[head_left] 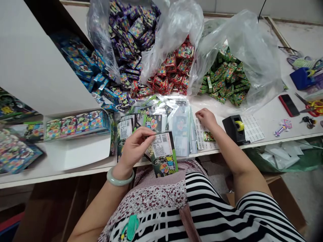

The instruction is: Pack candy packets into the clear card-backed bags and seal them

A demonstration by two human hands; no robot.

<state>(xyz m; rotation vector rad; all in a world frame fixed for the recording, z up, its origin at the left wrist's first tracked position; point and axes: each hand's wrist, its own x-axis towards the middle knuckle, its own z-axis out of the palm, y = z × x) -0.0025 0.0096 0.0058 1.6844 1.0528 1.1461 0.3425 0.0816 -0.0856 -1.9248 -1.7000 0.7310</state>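
Observation:
My left hand (pixel 135 144), with a pale green bangle at its wrist, pinches the top corner of a black-and-green printed packet (pixel 164 164). The packet hangs over the table's front edge, and a white barcode label covers its upper part. My right hand (pixel 208 119) rests at the upper end of a sheet of white stickers (pixel 200 132), fingers closed; whatever may be between them is too small to make out. A small green candy box (pixel 208 136) lies on that sheet. Between my hands is a spread of clear sleeves (pixel 181 129) and printed packets (pixel 152 121).
Small boxes lie heaped behind: blue (pixel 83 64), purple (pixel 126 40), red (pixel 171 67) and green (pixel 224 79), with plastic bags (pixel 262 57) around some. An open white carton (pixel 75 153) holds boxes at left. Rightward are a tape dispenser (pixel 233 129), phone (pixel 289 105) and scissors (pixel 311 107).

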